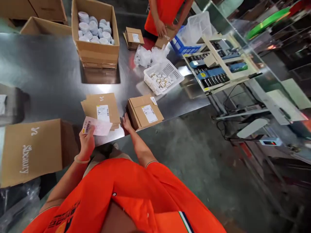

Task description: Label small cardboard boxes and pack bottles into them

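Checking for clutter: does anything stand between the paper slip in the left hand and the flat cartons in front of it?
Nothing visible: the barcoded paper slip in the left hand overlaps the near edge of the stack of flat cartons.

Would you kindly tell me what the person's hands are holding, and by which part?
The left hand pinches a barcode label sheet by its left end; the right hand seems only to touch the edge of a flat cardboard carton.

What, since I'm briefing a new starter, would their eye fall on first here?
The bright orange shirt fills the view's bottom. Above it, the left hand holds a barcoded label sheet over brown cartons, and the right hand touches a labelled carton. Farther up the steel table, an open carton of white round containers stands out.
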`<move>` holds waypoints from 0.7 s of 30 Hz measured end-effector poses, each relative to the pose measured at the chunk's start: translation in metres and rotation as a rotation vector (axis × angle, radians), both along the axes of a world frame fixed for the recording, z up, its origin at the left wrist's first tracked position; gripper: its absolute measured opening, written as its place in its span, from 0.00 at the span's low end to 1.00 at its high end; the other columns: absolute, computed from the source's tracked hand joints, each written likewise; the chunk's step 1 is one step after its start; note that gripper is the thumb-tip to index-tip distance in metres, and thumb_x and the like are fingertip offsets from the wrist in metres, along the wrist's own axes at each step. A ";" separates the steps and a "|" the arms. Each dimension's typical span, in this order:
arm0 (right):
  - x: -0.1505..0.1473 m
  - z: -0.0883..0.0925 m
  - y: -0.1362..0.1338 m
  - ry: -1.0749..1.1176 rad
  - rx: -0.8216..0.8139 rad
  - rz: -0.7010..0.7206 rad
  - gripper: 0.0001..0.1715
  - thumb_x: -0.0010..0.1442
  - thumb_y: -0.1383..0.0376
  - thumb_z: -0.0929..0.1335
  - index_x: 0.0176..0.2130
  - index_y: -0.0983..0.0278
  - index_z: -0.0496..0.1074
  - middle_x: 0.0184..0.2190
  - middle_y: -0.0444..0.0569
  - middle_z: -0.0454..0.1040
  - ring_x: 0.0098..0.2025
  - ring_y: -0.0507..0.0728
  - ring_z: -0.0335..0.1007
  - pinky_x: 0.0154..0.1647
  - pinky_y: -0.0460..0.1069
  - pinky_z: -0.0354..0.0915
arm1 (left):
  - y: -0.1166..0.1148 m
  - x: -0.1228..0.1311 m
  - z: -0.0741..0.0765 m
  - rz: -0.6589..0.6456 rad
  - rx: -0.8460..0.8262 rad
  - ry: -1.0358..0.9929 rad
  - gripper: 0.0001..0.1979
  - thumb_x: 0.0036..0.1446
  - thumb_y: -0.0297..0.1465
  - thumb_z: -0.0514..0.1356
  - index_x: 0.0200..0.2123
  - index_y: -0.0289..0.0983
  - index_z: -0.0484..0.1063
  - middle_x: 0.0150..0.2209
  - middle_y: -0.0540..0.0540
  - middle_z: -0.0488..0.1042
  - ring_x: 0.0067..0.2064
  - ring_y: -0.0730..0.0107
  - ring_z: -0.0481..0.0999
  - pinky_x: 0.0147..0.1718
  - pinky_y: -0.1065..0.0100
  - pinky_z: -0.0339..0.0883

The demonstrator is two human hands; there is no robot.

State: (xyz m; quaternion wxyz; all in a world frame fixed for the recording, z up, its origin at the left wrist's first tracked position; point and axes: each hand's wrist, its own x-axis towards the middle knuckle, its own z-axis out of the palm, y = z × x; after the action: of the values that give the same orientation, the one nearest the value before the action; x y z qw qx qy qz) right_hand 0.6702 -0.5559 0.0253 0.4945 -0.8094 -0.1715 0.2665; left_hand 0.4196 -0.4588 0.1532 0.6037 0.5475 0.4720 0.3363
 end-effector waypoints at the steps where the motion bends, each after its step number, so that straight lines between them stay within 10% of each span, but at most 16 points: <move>1: 0.004 -0.004 -0.002 0.007 -0.011 0.032 0.40 0.77 0.44 0.66 0.71 0.69 0.72 0.75 0.65 0.70 0.82 0.66 0.54 0.84 0.61 0.51 | 0.002 0.003 0.001 0.033 0.016 0.000 0.19 0.58 0.47 0.69 0.43 0.38 0.78 0.46 0.41 0.85 0.51 0.50 0.85 0.50 0.56 0.83; 21: 0.158 -0.024 -0.090 -0.076 -0.114 -0.009 0.46 0.74 0.52 0.66 0.79 0.73 0.62 0.82 0.65 0.54 0.85 0.65 0.48 0.87 0.60 0.44 | 0.105 0.048 0.007 0.479 0.097 0.221 0.13 0.49 0.34 0.66 0.33 0.42 0.63 0.36 0.51 0.80 0.49 0.59 0.82 0.60 0.49 0.80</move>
State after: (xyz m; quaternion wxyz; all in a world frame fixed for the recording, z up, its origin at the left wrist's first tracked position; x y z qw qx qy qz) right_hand 0.8282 -0.6457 0.0009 0.4421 -0.8464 -0.1710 0.2428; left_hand 0.4673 -0.3541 0.1601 0.4250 0.4819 0.6343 0.4300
